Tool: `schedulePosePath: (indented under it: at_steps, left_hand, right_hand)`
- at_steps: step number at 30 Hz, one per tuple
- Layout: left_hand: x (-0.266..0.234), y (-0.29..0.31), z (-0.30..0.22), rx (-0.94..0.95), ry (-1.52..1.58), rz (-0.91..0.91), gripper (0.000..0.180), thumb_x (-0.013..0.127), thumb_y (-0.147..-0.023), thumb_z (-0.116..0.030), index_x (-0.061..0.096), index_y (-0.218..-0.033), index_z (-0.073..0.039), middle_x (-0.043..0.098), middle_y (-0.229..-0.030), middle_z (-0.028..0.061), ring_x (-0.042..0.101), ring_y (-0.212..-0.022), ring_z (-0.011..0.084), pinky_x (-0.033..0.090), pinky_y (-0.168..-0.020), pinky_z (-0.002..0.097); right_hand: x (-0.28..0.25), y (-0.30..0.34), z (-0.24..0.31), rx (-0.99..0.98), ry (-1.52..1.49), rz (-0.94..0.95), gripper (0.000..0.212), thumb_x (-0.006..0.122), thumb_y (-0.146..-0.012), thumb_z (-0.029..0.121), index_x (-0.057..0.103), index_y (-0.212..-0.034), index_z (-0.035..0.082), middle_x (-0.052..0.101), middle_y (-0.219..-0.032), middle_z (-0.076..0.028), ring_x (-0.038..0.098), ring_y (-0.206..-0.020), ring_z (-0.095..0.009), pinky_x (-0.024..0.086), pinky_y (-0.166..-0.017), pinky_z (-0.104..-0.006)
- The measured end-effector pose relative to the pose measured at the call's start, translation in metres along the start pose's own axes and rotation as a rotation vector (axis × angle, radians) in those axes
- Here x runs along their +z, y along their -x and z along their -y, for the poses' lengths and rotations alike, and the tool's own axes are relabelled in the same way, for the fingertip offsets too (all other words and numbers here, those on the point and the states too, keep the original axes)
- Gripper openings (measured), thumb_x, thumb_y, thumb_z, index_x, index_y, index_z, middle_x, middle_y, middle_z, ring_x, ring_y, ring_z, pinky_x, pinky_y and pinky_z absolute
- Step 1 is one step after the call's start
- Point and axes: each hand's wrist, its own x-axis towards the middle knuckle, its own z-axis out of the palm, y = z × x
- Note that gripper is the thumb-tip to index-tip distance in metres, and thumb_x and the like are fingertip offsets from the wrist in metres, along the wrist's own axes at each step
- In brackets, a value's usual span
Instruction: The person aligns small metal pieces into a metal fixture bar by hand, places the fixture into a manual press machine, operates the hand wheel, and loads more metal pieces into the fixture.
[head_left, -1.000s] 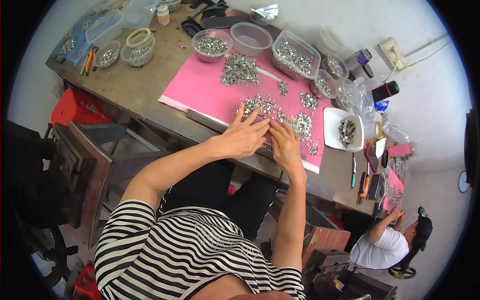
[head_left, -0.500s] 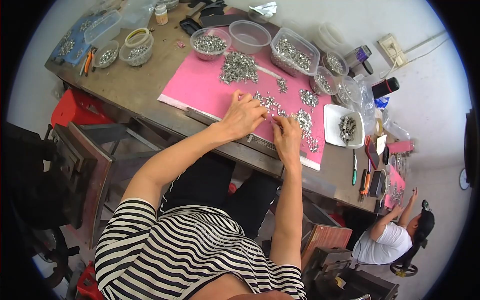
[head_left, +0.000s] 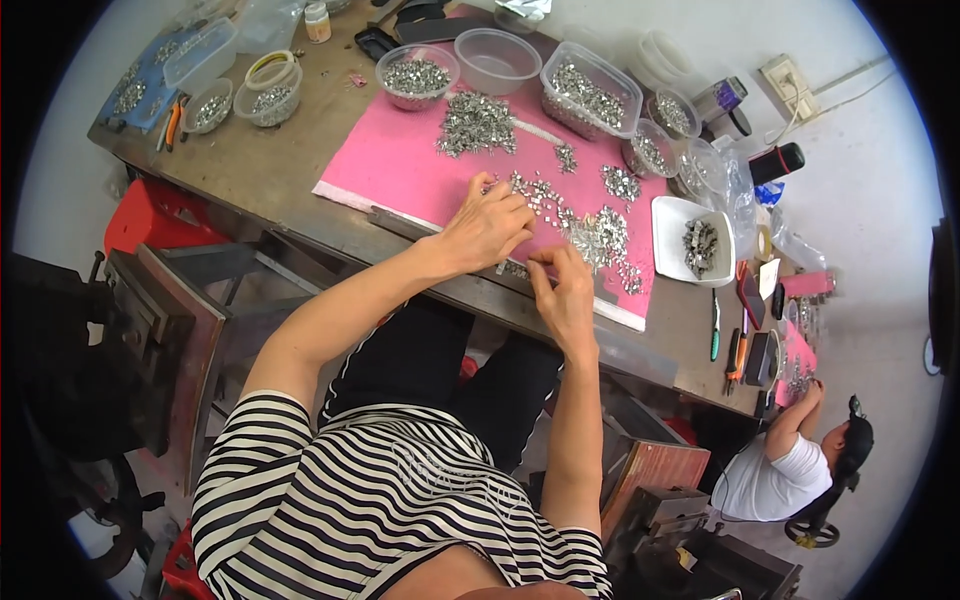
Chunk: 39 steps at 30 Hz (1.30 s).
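Note:
On the pink cloth (head_left: 375, 165) at the table's edge, my left hand (head_left: 490, 225) rests with its fingers bent together beside small shiny metal pieces (head_left: 540, 195). What its fingertips hold, if anything, is too small to make out. My right hand (head_left: 565, 290) pinches down at a narrow metal strip (head_left: 515, 270) along the front edge, its fingertips hiding whatever is between them. Just past that hand lies a loose heap of metal pieces (head_left: 603, 240). A larger pile of metal pieces (head_left: 477, 125) sits farther back on the cloth.
Clear tubs (head_left: 418, 78) of metal pieces stand along the back. A white square dish (head_left: 663, 235) with dark metal parts is at the right, near orange-handled pliers (head_left: 737, 360). A red stool (head_left: 160, 215) stands at left; another person (head_left: 780, 465) sits far right.
My right hand has moved left and nearer, from beside the heap to the metal strip. My left hand stays nearly in place. The other person's hands have come lower.

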Motion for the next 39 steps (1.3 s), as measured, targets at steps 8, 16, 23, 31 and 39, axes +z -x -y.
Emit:
schedulePosePath:
  at_steps: [8, 16, 23, 31, 39]
  left_hand:
    - [-0.019, 0.031, -0.011, -0.152, 0.129, -0.019, 0.008, 0.067, -0.092, -0.018, 0.067, -0.092, -0.01, 0.063, -0.092, 0.0023, 0.057, -0.099, 0.0231, 0.031, -0.102, 0.0514]
    - [-0.022, 0.041, -0.019, -0.139, 0.167, -0.008, 0.007, 0.067, -0.092, -0.017, 0.068, -0.094, -0.01, 0.061, -0.092, 0.0022, 0.057, -0.098, 0.0222, 0.032, -0.099, 0.048]
    - [-0.016, 0.043, -0.022, -0.076, 0.175, -0.075, 0.007, 0.072, -0.088, -0.016, 0.068, -0.092, -0.01, 0.059, -0.087, 0.002, 0.057, -0.091, 0.0215, 0.035, -0.097, 0.0428]
    - [-0.015, 0.044, -0.019, -0.104, 0.273, -0.101, 0.009, 0.072, -0.087, -0.014, 0.068, -0.092, -0.008, 0.061, -0.086, 0.003, 0.059, -0.088, 0.0235, 0.037, -0.095, 0.0422]
    - [-0.013, 0.041, -0.026, -0.087, 0.132, -0.137, 0.017, 0.075, -0.087, -0.022, 0.068, -0.095, -0.009, 0.063, -0.09, 0.0032, 0.059, -0.091, 0.0229, 0.037, -0.097, 0.0417]
  right_hand:
    - [0.014, 0.013, 0.009, -0.077, 0.134, -0.077, 0.012, 0.075, -0.083, 0.005, 0.068, -0.093, 0.004, 0.065, -0.093, -0.008, 0.062, -0.091, -0.028, 0.043, -0.086, -0.0389]
    - [0.008, -0.018, -0.018, -0.053, 0.198, -0.162, 0.007, 0.071, -0.089, 0.008, 0.073, -0.095, 0.005, 0.065, -0.086, -0.011, 0.062, -0.08, -0.029, 0.046, -0.074, -0.0394]
    - [0.022, -0.045, -0.044, 0.035, 0.441, -0.148, 0.012, 0.074, -0.087, 0.019, 0.073, -0.09, 0.007, 0.064, -0.086, -0.009, 0.062, -0.088, -0.029, 0.04, -0.083, -0.0432]
    - [0.006, -0.025, -0.024, 0.006, 0.348, -0.148, 0.009, 0.073, -0.088, 0.014, 0.072, -0.089, 0.005, 0.066, -0.086, -0.01, 0.064, -0.084, -0.027, 0.043, -0.081, -0.041]
    - [-0.007, 0.025, 0.001, 0.034, 0.139, -0.116, 0.011, 0.075, -0.084, 0.004, 0.068, -0.092, 0.005, 0.066, -0.091, -0.007, 0.063, -0.088, -0.026, 0.042, -0.085, -0.0386]
